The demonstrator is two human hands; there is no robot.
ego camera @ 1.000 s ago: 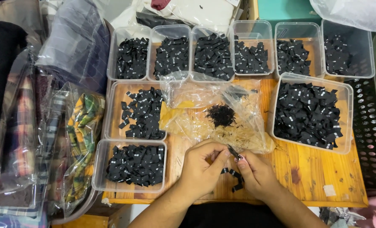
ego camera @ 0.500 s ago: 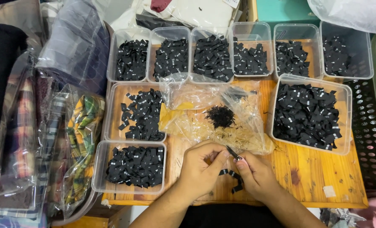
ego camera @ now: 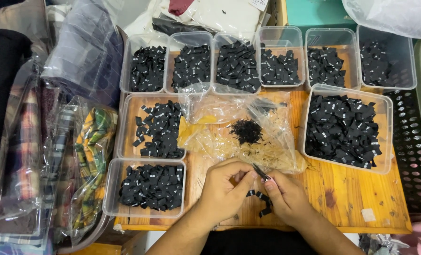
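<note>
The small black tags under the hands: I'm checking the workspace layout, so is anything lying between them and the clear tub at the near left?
Nothing visible does. The black tags lie on bare wooden table beneath the left hand and right hand. Only open wood separates them from the near-left tub; the crumpled plastic bag sits farther back.

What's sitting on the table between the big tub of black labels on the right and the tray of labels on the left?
In the head view, a crumpled clear plastic bag lies between them, with a small black heap of scraps on it.

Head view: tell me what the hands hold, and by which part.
Both hands, left hand and right hand, pinch a small black strip of labels at its upper end; its lower part hangs free.
</note>
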